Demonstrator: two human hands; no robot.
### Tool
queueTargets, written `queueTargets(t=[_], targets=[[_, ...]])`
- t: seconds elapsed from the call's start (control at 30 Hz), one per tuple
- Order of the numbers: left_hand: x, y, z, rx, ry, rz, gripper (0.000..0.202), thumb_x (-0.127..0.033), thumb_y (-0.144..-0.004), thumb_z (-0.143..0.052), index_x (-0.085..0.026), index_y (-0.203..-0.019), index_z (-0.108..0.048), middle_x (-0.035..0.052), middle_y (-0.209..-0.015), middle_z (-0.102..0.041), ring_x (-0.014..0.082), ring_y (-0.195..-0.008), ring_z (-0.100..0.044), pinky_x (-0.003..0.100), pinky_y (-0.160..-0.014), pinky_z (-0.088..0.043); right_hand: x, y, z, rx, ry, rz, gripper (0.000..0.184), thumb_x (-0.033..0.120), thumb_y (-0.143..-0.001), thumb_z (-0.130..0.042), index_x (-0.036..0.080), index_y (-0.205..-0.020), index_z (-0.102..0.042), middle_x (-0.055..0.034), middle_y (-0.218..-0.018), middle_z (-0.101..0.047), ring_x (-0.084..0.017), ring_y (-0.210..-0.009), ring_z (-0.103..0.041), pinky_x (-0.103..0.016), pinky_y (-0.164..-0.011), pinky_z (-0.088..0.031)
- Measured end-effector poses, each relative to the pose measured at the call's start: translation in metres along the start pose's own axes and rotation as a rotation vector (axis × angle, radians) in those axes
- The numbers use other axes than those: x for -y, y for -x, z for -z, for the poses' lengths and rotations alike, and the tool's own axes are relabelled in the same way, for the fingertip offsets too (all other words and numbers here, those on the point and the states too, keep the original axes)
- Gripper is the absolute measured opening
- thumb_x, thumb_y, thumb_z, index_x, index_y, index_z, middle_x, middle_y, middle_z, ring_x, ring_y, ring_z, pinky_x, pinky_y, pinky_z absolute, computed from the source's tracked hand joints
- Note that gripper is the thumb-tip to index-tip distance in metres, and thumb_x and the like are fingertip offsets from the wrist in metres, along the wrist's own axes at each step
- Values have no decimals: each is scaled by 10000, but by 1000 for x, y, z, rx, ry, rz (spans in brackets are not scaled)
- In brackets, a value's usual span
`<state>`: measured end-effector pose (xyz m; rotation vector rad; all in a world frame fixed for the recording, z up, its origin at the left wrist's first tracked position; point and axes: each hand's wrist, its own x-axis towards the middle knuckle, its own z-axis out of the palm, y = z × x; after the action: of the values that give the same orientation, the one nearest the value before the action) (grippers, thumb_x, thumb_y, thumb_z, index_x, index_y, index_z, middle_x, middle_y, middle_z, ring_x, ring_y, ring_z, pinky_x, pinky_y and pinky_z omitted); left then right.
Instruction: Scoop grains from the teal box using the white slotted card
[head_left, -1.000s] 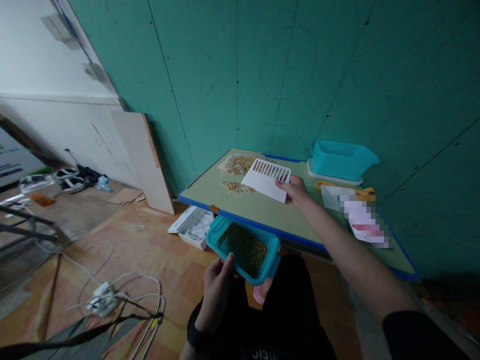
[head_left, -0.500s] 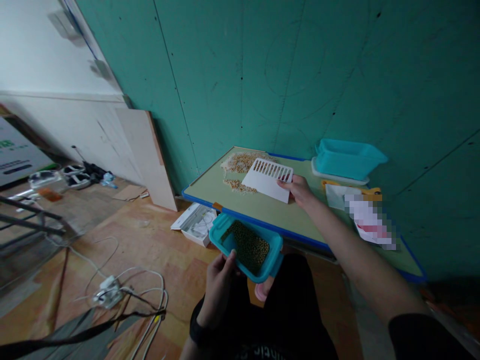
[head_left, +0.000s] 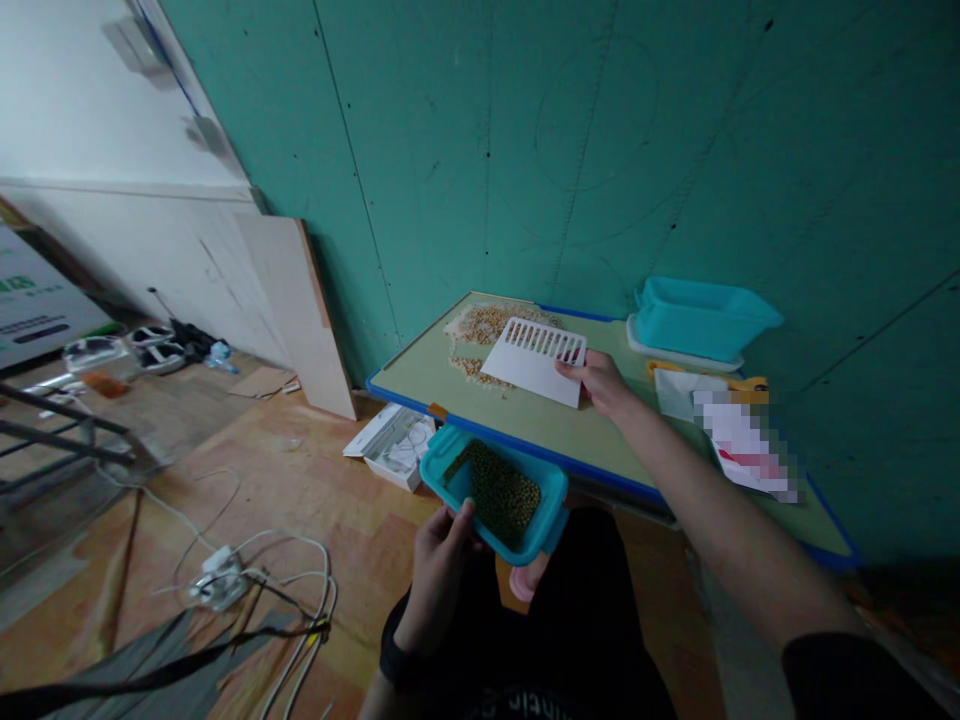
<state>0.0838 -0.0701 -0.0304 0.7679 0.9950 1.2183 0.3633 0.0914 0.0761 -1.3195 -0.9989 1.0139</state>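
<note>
Two hands hold items. The left hand (head_left: 442,550) grips the near side of a blue tub (head_left: 553,490) containing green beans (head_left: 504,492), in front of the table (head_left: 420,375). The right-hand fingers (head_left: 574,371) clamp the right end of a white slotted plate (head_left: 529,368) over the table. Loose yellow grains (head_left: 487,325) lie beyond. A second tub (head_left: 705,320) stands far right.

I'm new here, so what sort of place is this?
Probably an unfinished room or makeshift workspace: bare green wall panels, a pale board propped beside them, and cables trailing across the floor.
</note>
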Motion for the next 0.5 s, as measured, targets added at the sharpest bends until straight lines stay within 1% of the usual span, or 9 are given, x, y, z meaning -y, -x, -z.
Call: queueTargets(t=[0.1, 0.2, 0.4, 0.5], targets=[[-1, -1, 0, 5, -12, 3, 499, -611, -726, -817, -157, -672, -618, -14, -561, -601, 114, -508, -563, 223, -513, -452, 0, 0, 0, -1, 10, -12, 425, 351, -501, -867, 171, -838, -681, -44, -764, -738, -201, -622, -640, -308, -563, -500], [-2, 0, -1, 12, -28, 0, 515, -630, -720, -811, -158, -658, -615, -5, -546, -606, 117, -500, -560, 224, -505, -442, 0, 1, 0, 43, 9, 4, 415, 347, -516, -868, 171, -841, -680, -57, -794, -750, -215, -668, -661, -319, -597, -512], [-4, 1, -2, 13, 11, 5, 485, -604, -739, -812, -162, -682, -621, -9, -550, -616, 112, -496, -564, 219, -505, -445, 2, 3, -3, 73, -16, 14, 408, 318, -504, -873, 174, -836, -685, -71, -859, -770, -223, -729, -677, -322, -637, -531], [-2, 0, -1, 31, 24, -5, 468, -582, -761, -807, -162, -677, -617, -8, -547, -616, 114, -502, -574, 223, -521, -461, 2, 4, -4, 102, -9, 10, 436, 333, -502, -880, 169, -858, -688, -77, -881, -775, -229, -743, -683, -330, -651, -539]])
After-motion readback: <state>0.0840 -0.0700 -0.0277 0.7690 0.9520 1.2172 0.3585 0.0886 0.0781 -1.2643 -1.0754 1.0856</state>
